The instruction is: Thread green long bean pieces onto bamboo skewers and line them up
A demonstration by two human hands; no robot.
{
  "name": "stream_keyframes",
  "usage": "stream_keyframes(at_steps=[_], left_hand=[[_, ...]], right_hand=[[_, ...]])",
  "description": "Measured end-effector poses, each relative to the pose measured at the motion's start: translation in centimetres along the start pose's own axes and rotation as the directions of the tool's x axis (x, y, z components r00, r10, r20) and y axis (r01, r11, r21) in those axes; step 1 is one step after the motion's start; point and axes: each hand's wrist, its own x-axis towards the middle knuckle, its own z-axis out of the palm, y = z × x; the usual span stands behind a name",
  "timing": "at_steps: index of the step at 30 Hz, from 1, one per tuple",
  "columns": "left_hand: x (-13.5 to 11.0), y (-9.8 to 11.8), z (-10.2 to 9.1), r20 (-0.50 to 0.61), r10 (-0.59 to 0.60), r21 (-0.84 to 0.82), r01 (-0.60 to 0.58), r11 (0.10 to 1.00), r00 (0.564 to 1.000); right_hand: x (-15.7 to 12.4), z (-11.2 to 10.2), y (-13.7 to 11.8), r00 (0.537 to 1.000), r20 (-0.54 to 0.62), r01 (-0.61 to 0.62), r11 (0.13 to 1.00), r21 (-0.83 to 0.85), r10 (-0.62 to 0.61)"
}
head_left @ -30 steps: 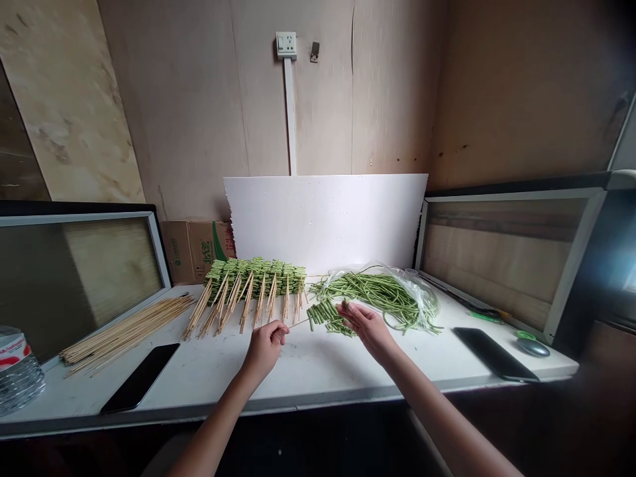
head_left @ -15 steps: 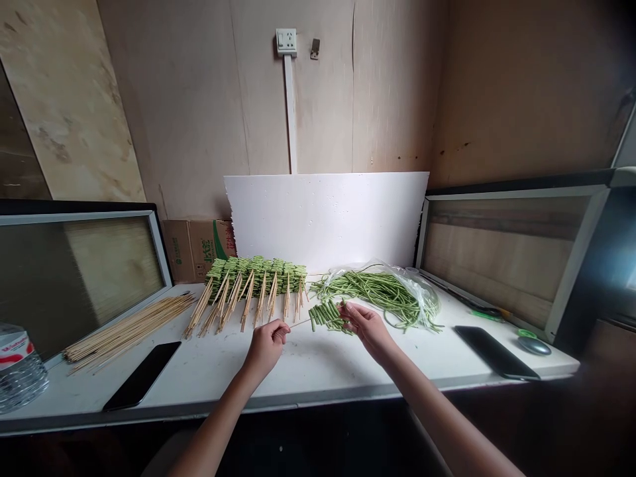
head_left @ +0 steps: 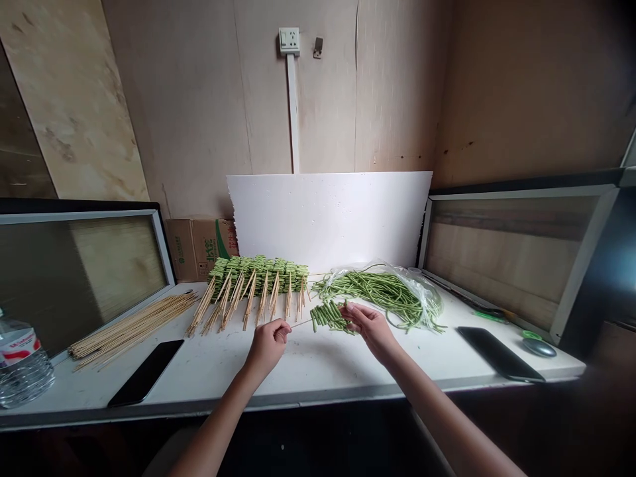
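Note:
Over the white table, my left hand [head_left: 269, 346] is closed round the bare end of a thin bamboo skewer [head_left: 299, 324]. Several short green bean pieces [head_left: 326, 316] are threaded side by side across that skewer. At its other end, my right hand [head_left: 370, 326] pinches a bean piece at the end of the row; the fingers partly hide it. A few cut beans lie below the right hand. Behind it, long green beans [head_left: 377, 295] spill from a clear plastic bag [head_left: 427, 291]. Finished-looking bean skewers [head_left: 258, 275] are stacked at the back left, their sticks pointing towards me.
Bare bamboo skewers [head_left: 134, 328] lie in a bundle on the left, near a black phone [head_left: 146, 372] and a water bottle [head_left: 22, 361]. To the right are another dark phone [head_left: 499, 353] and a mouse [head_left: 539, 347]. A white foam board [head_left: 330, 215] and a carton [head_left: 199, 248] stand behind.
The whole view has shifted slightly, so things sit a little further right. Both hands keep their hold on the skewer and beans, with hardly any movement.

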Motion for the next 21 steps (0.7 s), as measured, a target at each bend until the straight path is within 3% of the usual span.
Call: stream_keyframes(at_steps=[21], left_hand=[[-0.24,0.63,0.15,-0.012,0.030,0.028,-0.030,0.999,0.999]], right_hand=[[-0.22,0.56,0.94,0.992,-0.088,0.084,0.996,-0.035,-0.086]])
